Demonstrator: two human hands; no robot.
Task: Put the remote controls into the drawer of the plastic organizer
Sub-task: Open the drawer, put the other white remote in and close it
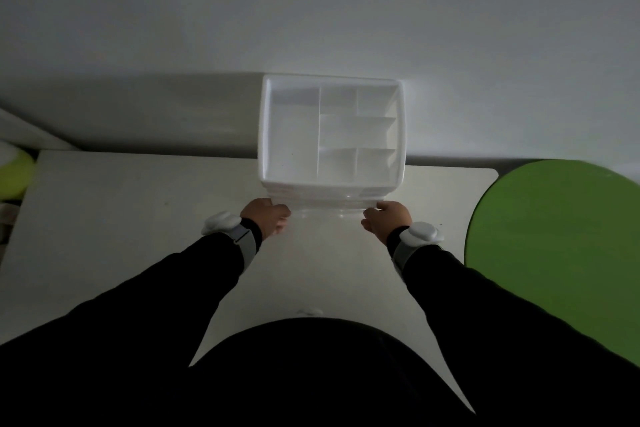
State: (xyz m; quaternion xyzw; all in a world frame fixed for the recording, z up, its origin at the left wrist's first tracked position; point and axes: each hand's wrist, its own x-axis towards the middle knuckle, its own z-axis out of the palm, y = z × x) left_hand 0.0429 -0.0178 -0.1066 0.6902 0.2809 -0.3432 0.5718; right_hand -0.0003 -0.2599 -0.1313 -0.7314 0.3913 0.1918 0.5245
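Head view: both hands at the front of a white plastic organizer point(332, 130) on a table point(121, 218).
Left hand point(268, 218) and right hand point(388, 222) loosely curl on its clear drawer point(327, 210) corners, holding nothing else; pulling evenly would avoid jamming. No remote controls visible.

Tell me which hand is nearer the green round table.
Right. The right hand is at the organizer's front corner on the green table's side; the left hand is at the opposite corner, farther away.
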